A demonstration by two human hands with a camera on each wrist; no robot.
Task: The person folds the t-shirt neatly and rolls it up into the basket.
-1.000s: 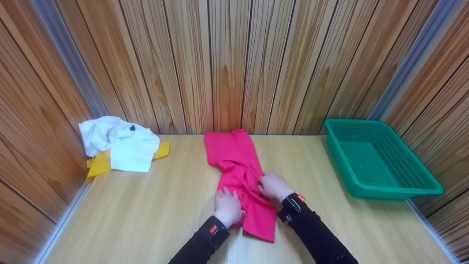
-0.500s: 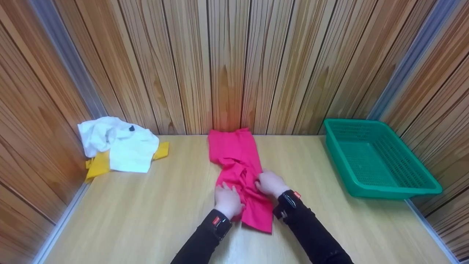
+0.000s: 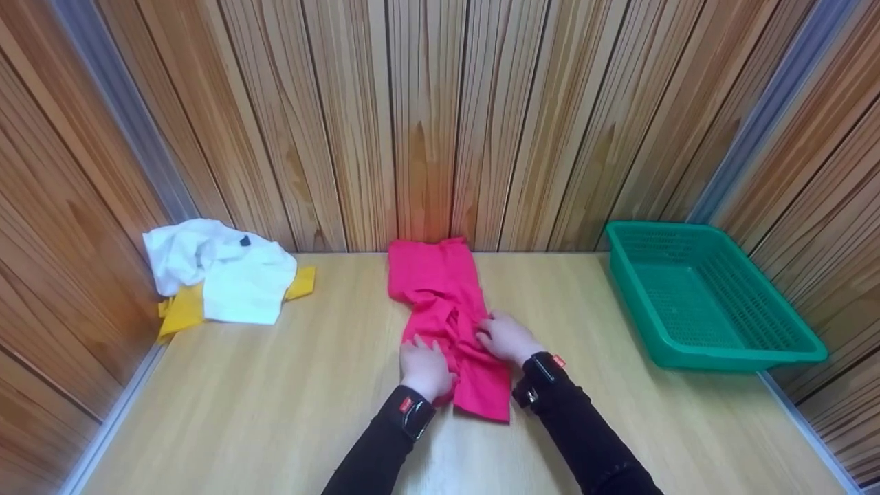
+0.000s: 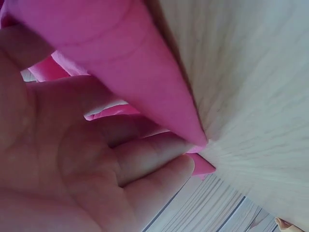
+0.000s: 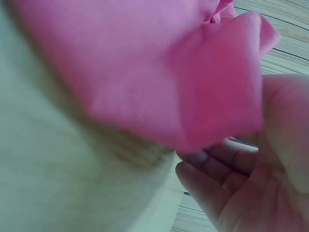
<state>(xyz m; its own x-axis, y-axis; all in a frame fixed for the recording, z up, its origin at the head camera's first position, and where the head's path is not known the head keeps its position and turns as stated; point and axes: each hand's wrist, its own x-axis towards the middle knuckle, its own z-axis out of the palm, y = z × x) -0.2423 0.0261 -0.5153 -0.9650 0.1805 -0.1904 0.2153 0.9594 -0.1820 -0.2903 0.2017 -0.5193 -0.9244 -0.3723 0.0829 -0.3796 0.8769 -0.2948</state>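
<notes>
A pink garment (image 3: 438, 268) lies as a long strip down the middle of the table, smooth at the far end and bunched into folds between the hands. At its left edge rests my left hand (image 3: 425, 369), fingers spread and fairly straight over the fabric; in the left wrist view a fold of cloth (image 4: 130, 67) hides some fingertips. My right hand (image 3: 507, 337) holds the opposite edge with bent fingers. From the right wrist view, draped pink cloth (image 5: 140, 82) covers part of those fingers (image 5: 200, 186).
A white garment (image 3: 240, 285) lies heaped over a yellow one (image 3: 184, 313) at the back left. On the right stands a green plastic basket (image 3: 735, 359) with perforated sides. Wood-grain panels (image 3: 426, 137) wall in the table (image 3: 289, 412) at the back and sides.
The garment's near end has drawn away from me, toward the back, while its far end first shifted slightly right. Both hands have moved slightly farther forward, staying at its edges.
</notes>
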